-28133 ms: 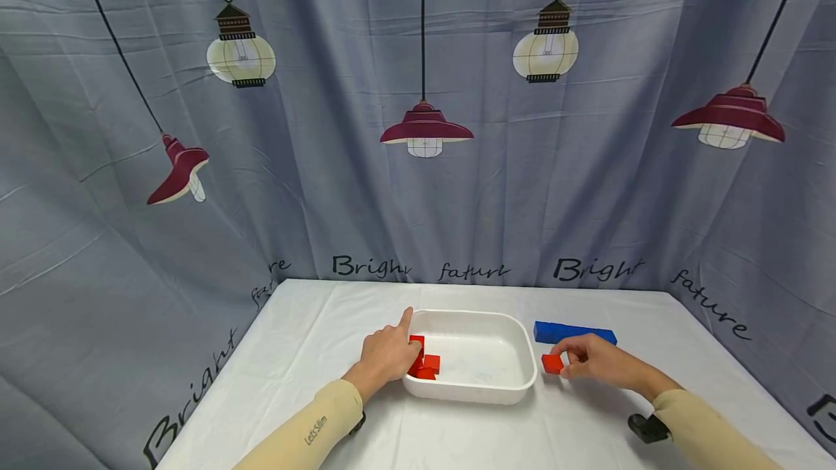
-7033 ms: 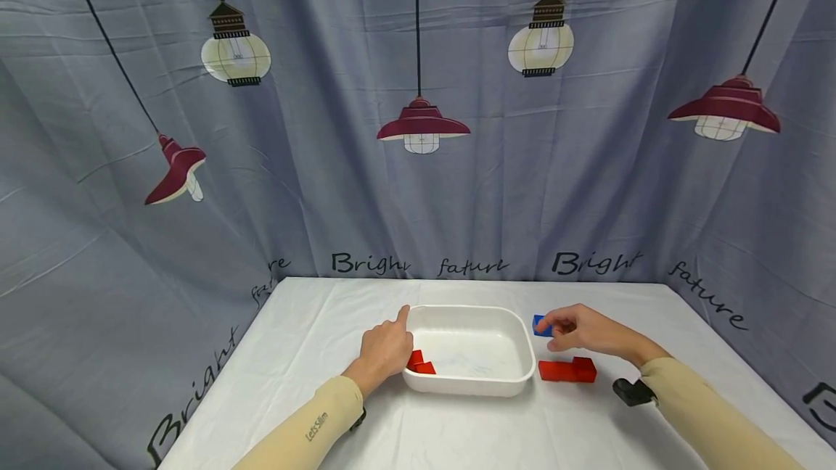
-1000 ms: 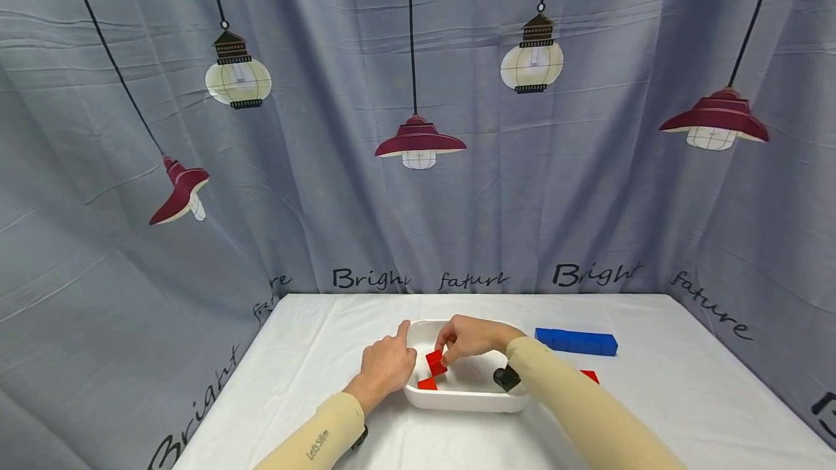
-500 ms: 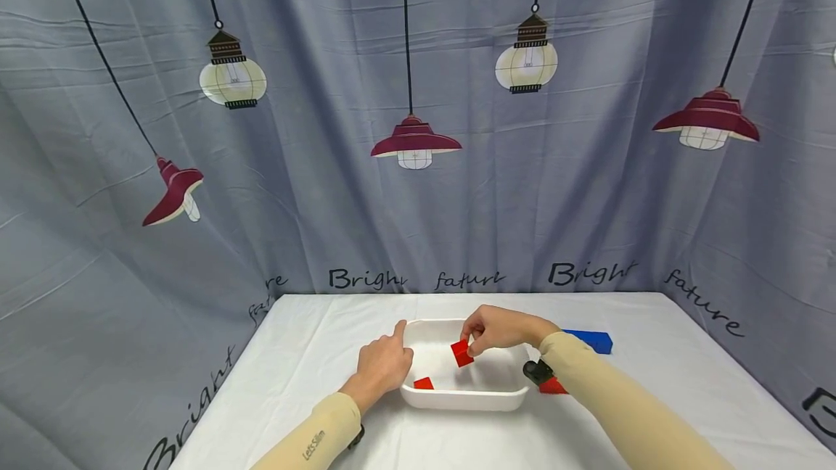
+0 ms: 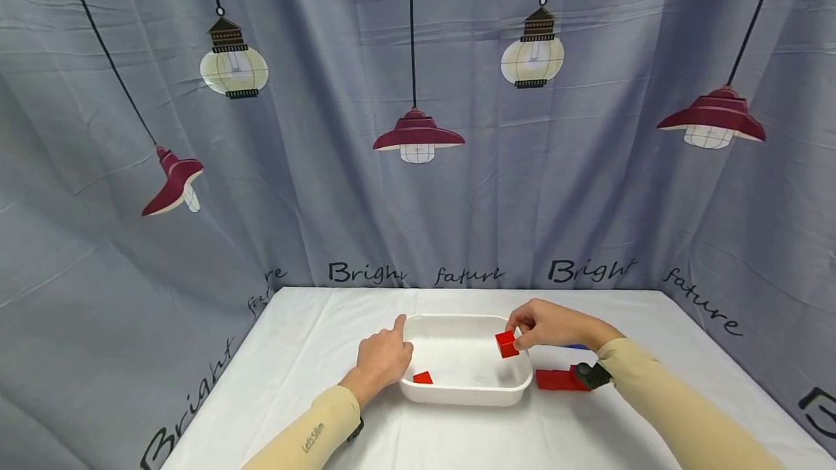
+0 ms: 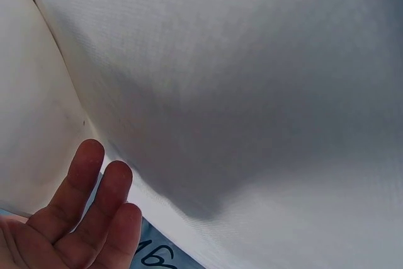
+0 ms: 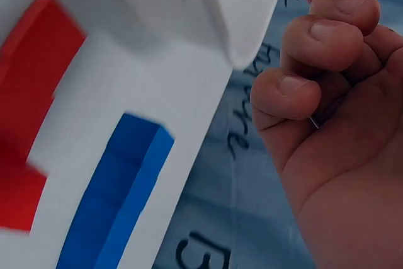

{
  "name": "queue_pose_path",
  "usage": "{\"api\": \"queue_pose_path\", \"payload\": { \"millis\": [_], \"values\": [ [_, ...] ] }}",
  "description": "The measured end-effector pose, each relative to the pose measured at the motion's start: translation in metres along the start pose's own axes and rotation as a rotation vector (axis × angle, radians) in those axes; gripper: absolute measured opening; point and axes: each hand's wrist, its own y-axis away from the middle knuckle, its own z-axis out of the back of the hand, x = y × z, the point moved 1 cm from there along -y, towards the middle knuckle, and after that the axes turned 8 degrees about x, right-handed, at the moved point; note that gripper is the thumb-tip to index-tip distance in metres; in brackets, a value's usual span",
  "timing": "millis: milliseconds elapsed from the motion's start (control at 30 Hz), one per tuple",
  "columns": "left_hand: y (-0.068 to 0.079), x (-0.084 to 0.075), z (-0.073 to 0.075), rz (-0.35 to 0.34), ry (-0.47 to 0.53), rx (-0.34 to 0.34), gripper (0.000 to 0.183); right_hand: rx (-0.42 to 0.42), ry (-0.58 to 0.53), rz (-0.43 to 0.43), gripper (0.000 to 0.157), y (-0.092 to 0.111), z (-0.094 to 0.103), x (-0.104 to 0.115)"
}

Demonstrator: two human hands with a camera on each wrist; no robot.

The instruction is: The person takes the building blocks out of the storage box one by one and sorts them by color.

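My right hand [image 5: 545, 323] pinches a red cube [image 5: 506, 344] between thumb and fingertips, raised over the right end of a white tray [image 5: 466, 395]. In the right wrist view only the lower edge of that cube shows, above curled fingers. At the tray's left end my left hand [image 5: 382, 356] holds the rim, thumb over the edge and index finger stretched along it. Its other fingers [image 6: 116, 184] hang loose outside the wall in the left wrist view. Another red cube [image 5: 423, 378] lies in the tray's near left corner, partly hidden by the front wall.
Right of the tray, a row of red cubes [image 5: 551, 380] lies on the white-covered table [image 5: 483, 434], partly covered by the right wrist. Behind it a blue bar of joined cubes [image 7: 119, 181] is mostly hidden by the right hand in the head view. A grey curtain [image 5: 313, 165] hangs behind.
Over the last second my right hand has carried the red cube rightward from the tray's left part to its right rim. Earlier, more red cubes were in the tray. The left hand stays put.
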Motion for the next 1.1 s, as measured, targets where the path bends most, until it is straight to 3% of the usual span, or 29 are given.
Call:
{"api": "queue_pose_path", "payload": {
  "millis": [200, 500, 1100],
  "values": [
    [-0.001, -0.001, 0.002, 0.015, -0.003, 0.011, 0.056, -0.019, -0.050, 0.013, 0.014, 0.025, 0.008, -0.014],
    [-0.001, -0.001, 0.003, 0.020, -0.009, 0.017, 0.058, -0.067, -0.117, -0.041, 0.021, 0.054, 0.012, -0.039],
    [0.000, 0.001, 0.000, 0.002, -0.004, -0.005, 0.055, -0.126, -0.213, -0.086, 0.030, 0.095, 0.008, -0.095]
  ]
}}
